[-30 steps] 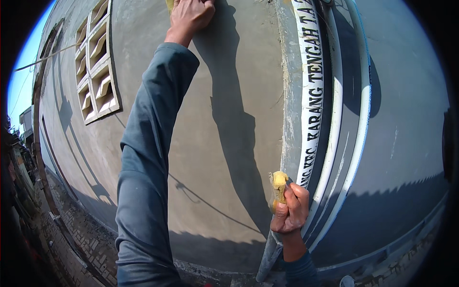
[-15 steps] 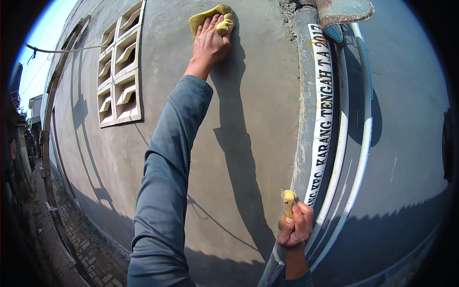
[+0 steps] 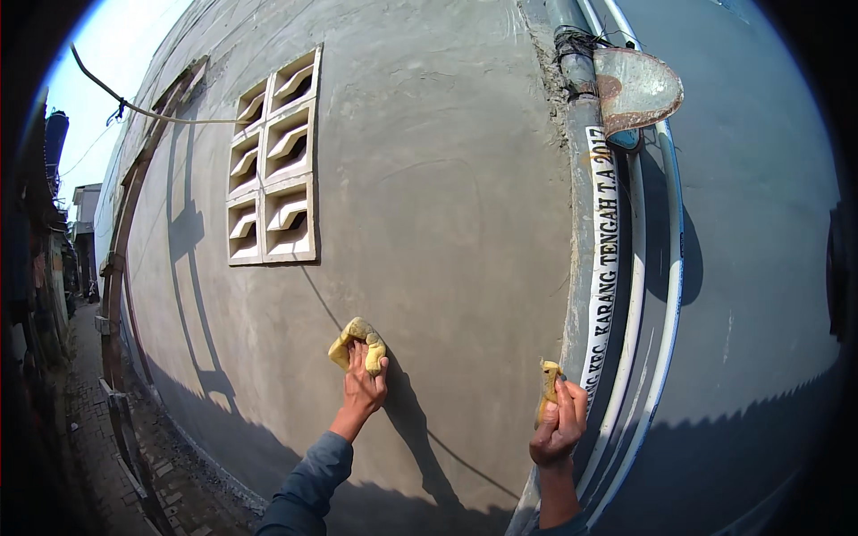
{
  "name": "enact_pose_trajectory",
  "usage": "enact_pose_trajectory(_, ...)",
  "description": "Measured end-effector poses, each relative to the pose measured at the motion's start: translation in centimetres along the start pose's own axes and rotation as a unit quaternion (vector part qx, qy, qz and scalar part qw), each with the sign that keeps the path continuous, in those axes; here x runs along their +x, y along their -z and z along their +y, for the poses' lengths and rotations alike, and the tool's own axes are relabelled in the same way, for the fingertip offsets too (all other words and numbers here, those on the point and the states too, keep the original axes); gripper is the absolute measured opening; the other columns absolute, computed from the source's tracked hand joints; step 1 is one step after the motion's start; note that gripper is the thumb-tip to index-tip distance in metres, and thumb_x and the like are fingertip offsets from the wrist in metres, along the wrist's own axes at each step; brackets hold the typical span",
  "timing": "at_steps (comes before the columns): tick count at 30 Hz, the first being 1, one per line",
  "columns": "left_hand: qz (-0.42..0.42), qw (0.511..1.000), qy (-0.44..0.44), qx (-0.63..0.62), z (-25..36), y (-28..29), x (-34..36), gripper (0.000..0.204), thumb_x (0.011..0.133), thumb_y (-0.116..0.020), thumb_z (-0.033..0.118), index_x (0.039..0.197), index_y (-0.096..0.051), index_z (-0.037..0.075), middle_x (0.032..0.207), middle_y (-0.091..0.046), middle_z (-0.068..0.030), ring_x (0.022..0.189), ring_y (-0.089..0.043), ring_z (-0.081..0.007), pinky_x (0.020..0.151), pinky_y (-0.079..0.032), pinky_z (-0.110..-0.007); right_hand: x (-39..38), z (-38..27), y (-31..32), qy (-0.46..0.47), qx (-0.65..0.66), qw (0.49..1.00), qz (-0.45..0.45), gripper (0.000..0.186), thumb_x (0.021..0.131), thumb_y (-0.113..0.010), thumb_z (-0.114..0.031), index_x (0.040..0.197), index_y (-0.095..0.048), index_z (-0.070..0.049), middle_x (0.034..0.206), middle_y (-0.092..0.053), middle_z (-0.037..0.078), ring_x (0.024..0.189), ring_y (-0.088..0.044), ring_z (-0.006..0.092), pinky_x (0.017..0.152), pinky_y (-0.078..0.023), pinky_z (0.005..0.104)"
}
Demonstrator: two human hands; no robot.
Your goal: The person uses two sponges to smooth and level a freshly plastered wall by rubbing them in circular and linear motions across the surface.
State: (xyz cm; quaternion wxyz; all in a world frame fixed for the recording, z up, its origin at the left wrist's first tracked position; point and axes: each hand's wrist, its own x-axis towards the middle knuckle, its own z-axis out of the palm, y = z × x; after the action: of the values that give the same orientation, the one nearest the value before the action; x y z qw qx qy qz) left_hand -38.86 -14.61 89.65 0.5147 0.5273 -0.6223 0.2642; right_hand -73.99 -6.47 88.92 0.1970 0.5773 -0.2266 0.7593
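My left hand presses a crumpled yellow sponge against the grey plastered wall, below and right of the vent blocks. Its fingers lie over the sponge's lower part, and grey smears mark the upper edge. At the lower right, my right hand is closed around a small yellowish piece with a dark patch on it. Its lower part is hidden by the fingers, and I cannot tell its kind. That hand stands in front of the pole at the wall's edge.
Pale vent blocks are set into the wall at upper left. A grey pole with a white printed strip and a rusty metal plate runs beside white pipes on the right. Far left, a timber post borders a paved alley.
My left hand has moved well down the wall with the sponge, from the top to below the vent blocks. The view has tilted up slightly. My right hand still holds the yellowish piece.
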Motion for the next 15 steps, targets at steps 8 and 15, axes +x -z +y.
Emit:
enact_pose_trajectory(8, -0.209, 0.894, 0.375, -0.128, -11.4, 5.8, -17.4, 0.045, 0.100, -0.049, 0.039, 0.104, -0.064, -0.003, 0.096, -0.066, -0.0276, 0.090, -0.065, -0.0402, 0.076, -0.048, -0.046, 9.7, -3.6, -10.3, 0.036, 0.025, 0.999, -0.015, 0.039, 0.085, -0.048, 0.013, 0.122, -0.060, 0.008, 0.103, -0.056, 0.018, 0.088, -0.060, 0.0305, 0.078, -0.051, 0.0366)
enact_pose_trajectory(15, -0.094, 0.812, 0.532, -0.218, -22.1, 11.0, -35.3, 0.048, 0.101, -0.051, 0.040, 0.112, -0.063, -0.005, 0.097, -0.068, -0.0190, 0.088, -0.065, -0.0264, 0.077, -0.049, -0.039, 27.8, -1.8, -18.9, 0.194, -0.276, 0.941, 0.013, 0.042, 0.077, -0.058, 0.011, 0.119, -0.060, 0.003, 0.102, -0.053, 0.018, 0.096, -0.057, 0.0343, 0.083, -0.050, 0.0417)
